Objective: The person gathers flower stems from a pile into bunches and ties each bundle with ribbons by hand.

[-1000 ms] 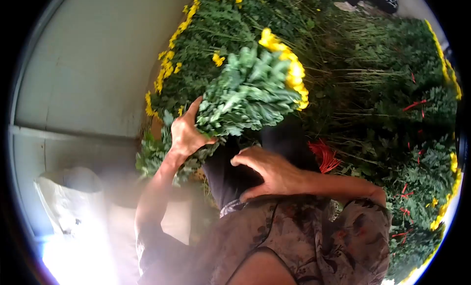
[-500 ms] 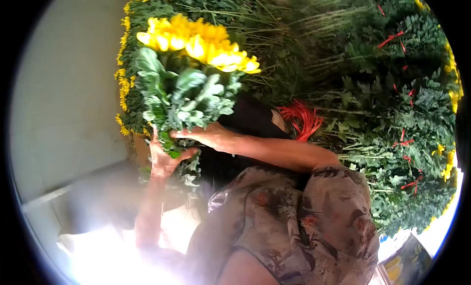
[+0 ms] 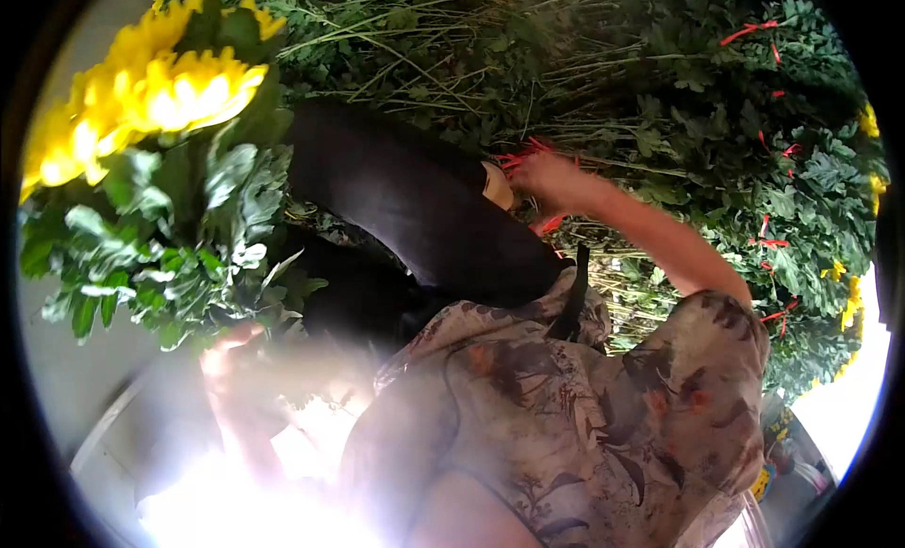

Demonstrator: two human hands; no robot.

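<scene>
At the left, my left hand (image 3: 231,345) is wrapped round the lower part of a bunch of yellow flowers (image 3: 160,95), whose heads point up and to the left. Leaves and glare partly cover its fingers. My right hand (image 3: 556,185) reaches out to the red ties (image 3: 524,156), beside my knee, with its fingers closed on or over them. Motion blurs the fingertips, and strands show above and below the hand.
Green stems (image 3: 443,48) lie spread beyond my legs. On the right are leafy bunches (image 3: 811,227) bound with red ties, their yellow heads at the far right edge. My dark-clad legs (image 3: 415,199) fill the middle. Strong glare covers the lower left.
My right hand has left the bunch and moved right to the red ties. The bunch, in my left hand, has shifted to the left and now appears larger.
</scene>
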